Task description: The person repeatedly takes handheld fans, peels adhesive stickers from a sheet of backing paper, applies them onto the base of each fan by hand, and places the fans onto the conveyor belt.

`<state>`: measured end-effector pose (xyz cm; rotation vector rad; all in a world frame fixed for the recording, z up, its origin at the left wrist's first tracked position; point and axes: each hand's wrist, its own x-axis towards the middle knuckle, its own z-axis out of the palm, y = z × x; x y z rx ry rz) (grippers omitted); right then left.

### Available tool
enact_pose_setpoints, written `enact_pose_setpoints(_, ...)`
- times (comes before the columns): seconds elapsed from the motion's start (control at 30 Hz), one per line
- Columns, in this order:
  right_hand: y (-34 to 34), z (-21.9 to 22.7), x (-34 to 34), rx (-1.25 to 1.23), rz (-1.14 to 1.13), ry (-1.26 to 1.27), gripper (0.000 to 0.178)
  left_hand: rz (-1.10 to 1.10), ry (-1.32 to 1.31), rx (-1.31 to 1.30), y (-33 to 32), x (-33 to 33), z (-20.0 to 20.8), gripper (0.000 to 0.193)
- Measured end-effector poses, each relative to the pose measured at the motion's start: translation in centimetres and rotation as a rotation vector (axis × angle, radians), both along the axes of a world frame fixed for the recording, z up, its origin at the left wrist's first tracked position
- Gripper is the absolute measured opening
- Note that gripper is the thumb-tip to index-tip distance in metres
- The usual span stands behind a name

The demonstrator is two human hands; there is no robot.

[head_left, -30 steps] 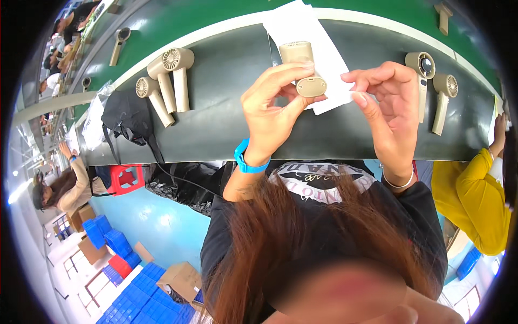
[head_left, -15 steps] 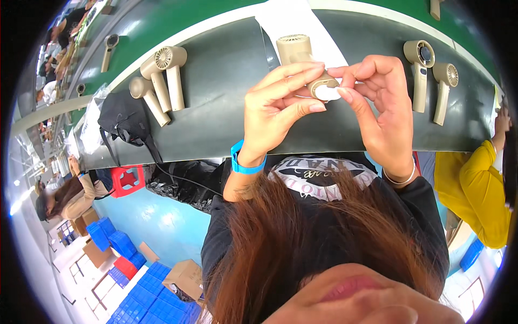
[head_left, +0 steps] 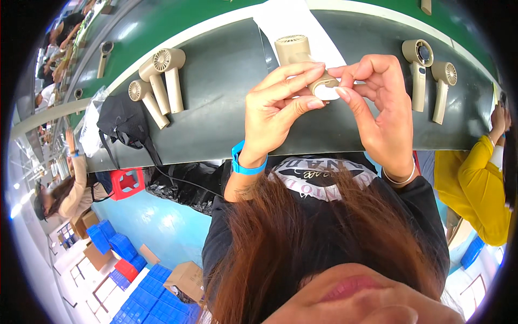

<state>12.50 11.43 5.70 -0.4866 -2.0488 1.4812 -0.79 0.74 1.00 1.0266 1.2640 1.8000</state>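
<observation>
Fingers of the left hand (head_left: 270, 108) are clamped around the handle of a beige handheld fan (head_left: 293, 49), the thumb low and the other fingers over the top, so that the handle's end turns toward the wearer and the vented head points away across the dark tabletop (head_left: 221, 116). A white oval piece (head_left: 325, 93), like a blank-looking label, sits at that end; any marking on it is too small to tell. At its right edge the right hand (head_left: 384, 105) has its thumb tip touching or just beside the white, with the forefinger tip above it near the handle's rim; whether these two pinch anything I cannot tell, and the remaining fingers curl loosely behind. White paper (head_left: 324, 38) lies under and beyond the fan. Three more beige fans (head_left: 173, 81) lie together to the left, and two others (head_left: 417, 86) lie to the right, one showing a dark round centre. The largest lettering is on the wearer's black shirt: a pale print (head_left: 324, 175) with capitals set along a curve around a dark band of looping script, partly covered by hair. The cardboard box (head_left: 185, 278) below carries marks too small to read. A blue wristband (head_left: 245, 162) circles the left wrist, and a black bag (head_left: 123, 119) rests near the table's left end.
</observation>
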Motion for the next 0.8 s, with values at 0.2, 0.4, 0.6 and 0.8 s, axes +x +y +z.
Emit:
enact_pose_setpoints(0.2,0.05,0.04,0.09,0.007,-0.011,-0.002,0.024,-0.011,-0.007,0.001,0.12,0.03,0.08,0.036)
enact_pose_setpoints(0.4,0.06,0.26,0.17,0.018,-0.019,-0.02,0.026,-0.017,-0.016,-0.003,0.17,0.1,0.2,0.036)
enact_pose_setpoints(0.6,0.01,0.21,0.41,0.083,-0.033,-0.023,0.028,-0.005,-0.029,-0.011,0.04,0.53,0.42,0.033)
enact_pose_setpoints(0.8,-0.16,0.39,0.62,0.233,-0.118,-0.07,0.034,0.016,-0.012,-0.019,0.16,0.88,0.37,0.032)
